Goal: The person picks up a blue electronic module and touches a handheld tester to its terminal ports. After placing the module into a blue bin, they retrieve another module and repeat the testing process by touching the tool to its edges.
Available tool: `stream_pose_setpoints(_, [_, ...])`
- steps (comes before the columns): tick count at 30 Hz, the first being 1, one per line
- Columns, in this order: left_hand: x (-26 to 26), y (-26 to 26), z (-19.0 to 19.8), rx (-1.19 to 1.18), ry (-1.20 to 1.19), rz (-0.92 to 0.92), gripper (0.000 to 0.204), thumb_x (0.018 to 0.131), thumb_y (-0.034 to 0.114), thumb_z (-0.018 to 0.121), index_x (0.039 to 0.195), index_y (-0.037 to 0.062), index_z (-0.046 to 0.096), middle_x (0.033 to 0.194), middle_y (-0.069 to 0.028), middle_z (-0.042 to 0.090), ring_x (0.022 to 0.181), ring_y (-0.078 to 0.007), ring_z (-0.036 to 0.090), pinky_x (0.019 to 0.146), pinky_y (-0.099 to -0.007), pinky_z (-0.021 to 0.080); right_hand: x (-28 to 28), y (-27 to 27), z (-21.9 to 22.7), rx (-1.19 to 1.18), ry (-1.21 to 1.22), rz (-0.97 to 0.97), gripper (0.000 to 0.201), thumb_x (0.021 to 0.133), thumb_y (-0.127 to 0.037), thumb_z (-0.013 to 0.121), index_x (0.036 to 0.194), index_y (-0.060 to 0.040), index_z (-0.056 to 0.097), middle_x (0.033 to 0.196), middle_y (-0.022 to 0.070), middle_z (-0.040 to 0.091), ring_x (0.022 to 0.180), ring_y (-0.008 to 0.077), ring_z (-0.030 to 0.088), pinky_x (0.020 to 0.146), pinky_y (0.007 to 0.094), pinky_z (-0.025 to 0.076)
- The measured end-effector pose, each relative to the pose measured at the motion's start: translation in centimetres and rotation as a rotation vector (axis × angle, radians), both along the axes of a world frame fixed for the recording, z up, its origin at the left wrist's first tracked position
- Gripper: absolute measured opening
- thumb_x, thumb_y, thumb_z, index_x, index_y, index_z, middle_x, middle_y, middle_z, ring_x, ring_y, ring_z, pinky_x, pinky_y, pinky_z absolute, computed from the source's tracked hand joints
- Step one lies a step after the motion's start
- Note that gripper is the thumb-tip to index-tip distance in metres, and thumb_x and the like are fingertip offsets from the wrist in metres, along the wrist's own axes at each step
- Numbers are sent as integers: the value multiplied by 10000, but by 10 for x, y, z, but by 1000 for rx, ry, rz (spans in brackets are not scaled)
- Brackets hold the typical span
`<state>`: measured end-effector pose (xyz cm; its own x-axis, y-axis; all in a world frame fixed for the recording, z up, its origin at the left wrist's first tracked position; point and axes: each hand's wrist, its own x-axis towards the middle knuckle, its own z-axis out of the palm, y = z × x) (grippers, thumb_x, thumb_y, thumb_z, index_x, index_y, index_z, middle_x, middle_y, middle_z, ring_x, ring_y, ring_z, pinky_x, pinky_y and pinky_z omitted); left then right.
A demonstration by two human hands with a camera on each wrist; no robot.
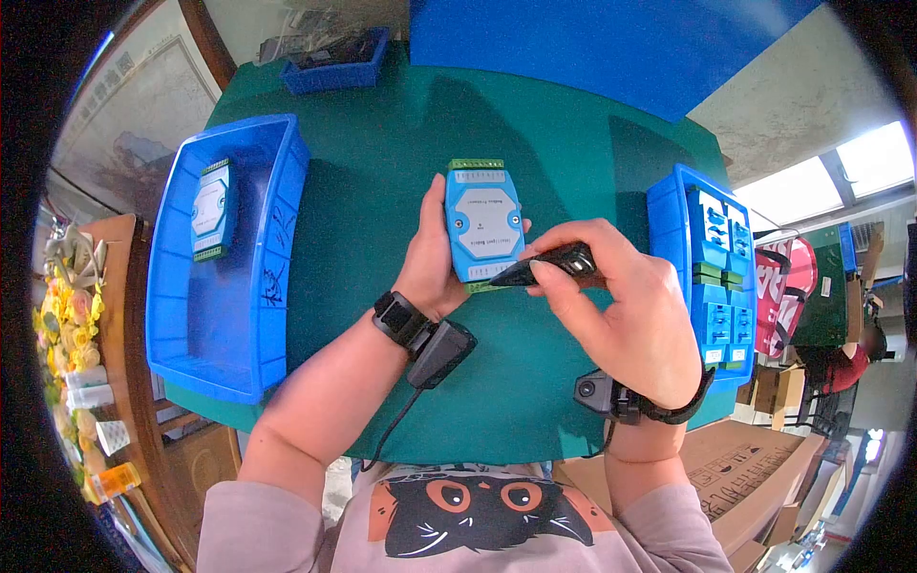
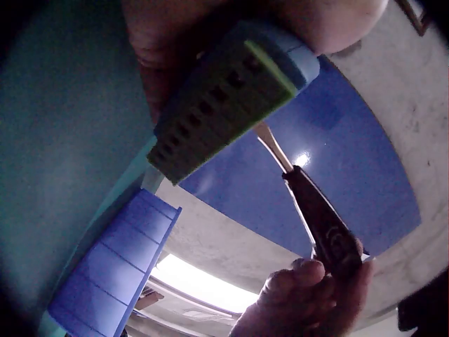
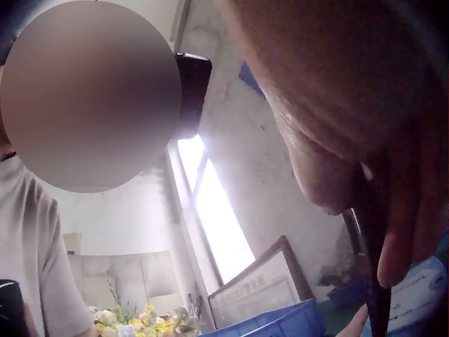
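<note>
In the head view my left hand (image 1: 426,258) holds a blue module (image 1: 484,224) with a pale label, its thumb along the left side and fingertips showing at the right edge. Green terminal blocks (image 1: 477,164) line both ends of the module. My right hand (image 1: 621,310) pinches a black-handled tool (image 1: 559,265), whose tip overlaps the lower terminal block. From the left wrist, that terminal block (image 2: 224,112) shows a row of dark openings, with the tool's slim metal tip (image 2: 275,149) close by its edge. The module's underside is hidden by the left palm.
A blue bin (image 1: 218,368) on the left holds one similar module (image 1: 211,212). At the right, another blue bin (image 1: 676,224) contains several blue modules (image 1: 716,320). A small blue tray (image 1: 330,78) with dark items stands at the back of the green table (image 1: 382,143).
</note>
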<state>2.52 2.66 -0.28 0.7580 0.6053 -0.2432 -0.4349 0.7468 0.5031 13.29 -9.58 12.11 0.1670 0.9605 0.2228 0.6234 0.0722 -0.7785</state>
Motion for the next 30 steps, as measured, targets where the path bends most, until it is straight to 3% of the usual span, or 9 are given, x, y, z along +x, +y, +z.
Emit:
stream_pose_setpoints(16, [0,0,1,-15,3,-1,657,986,572,237,1284,34,468,1101,-156,605,1006,-294,625,843,-462,553,-2,3,-1,-66,-19,-169,192,857,-130,678,947,0,570,690,156,648,641,276,689,542,331,517])
stream_pose_setpoints(19, [0,0,1,-17,4,2,659,986,572,236,1282,31,468,1098,-157,606,1003,-294,627,842,-462,554,-4,3,6,-146,-45,-193,168,873,-102,658,928,44,595,732,121,687,707,145,704,586,237,519])
stream_pose_setpoints(22, [0,0,1,-20,6,8,659,987,572,238,1278,29,471,1099,-159,608,1003,-293,629,842,-460,554,-4,3,5,-155,-47,-194,165,878,-101,648,935,45,597,734,125,688,705,145,705,581,235,519])
stream_pose_setpoints(25, [0,-1,2,-22,14,13,657,987,571,241,1276,29,474,1104,-161,608,1005,-292,629,847,-456,552,-5,3,-4,-56,-6,-207,165,866,-123,660,930,7,583,661,165,632,595,268,675,512,337,497])
stream_pose_setpoints(30, [0,-1,1,-22,21,10,658,985,576,246,1273,32,480,1111,-161,613,1008,-291,631,863,-452,546,0,5,-3,-128,75,-239,159,883,-119,642,930,23,586,672,164,645,624,223,693,522,309,503])
